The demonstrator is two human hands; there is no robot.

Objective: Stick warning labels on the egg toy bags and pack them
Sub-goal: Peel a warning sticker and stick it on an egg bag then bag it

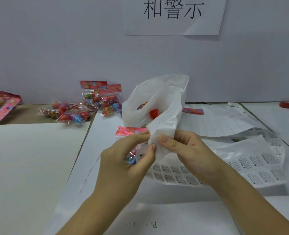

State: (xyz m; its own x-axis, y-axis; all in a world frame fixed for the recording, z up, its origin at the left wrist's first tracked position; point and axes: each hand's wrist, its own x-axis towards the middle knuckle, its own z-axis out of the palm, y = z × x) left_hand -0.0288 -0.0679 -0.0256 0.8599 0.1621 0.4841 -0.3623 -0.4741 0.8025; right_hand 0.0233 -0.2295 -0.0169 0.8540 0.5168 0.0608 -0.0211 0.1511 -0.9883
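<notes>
Above the tabletop [174,209], left hand [123,160] grips the egg toy bag [132,131]; right hand [188,150] pinches the rim of the seemingly limp white bag [165,99].

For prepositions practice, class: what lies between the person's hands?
Head view: a bunched edge of the white plastic bag, pinched by the right hand; left hand holds an egg toy bag.
</notes>
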